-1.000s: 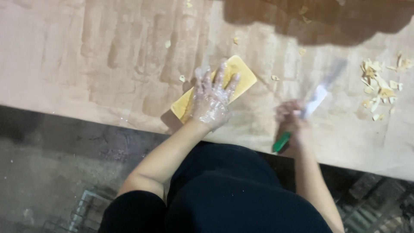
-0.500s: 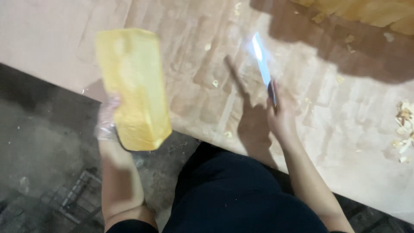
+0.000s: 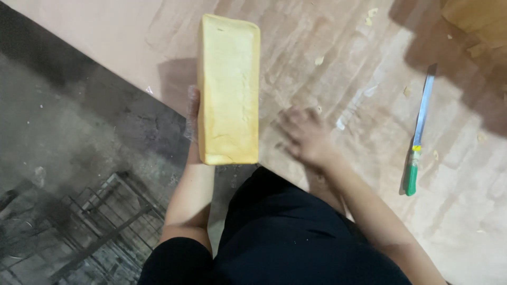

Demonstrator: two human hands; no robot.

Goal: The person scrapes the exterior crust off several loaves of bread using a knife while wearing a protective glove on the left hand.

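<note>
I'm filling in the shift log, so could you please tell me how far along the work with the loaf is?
Done: the knife lies set down on the wooden table, with crumbs scattered about. In hand: the left hand holds the long yellow loaf up; the right hand, blurred, is over the table. Left: the loaf looks whole.

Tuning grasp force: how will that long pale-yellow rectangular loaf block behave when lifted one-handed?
The long pale-yellow loaf block stays straight though the left hand holds only its near end, so probably fairly stiff and light. Its porous, crumbly-looking surface suggests it dents or crumbles under squeeze.
</note>
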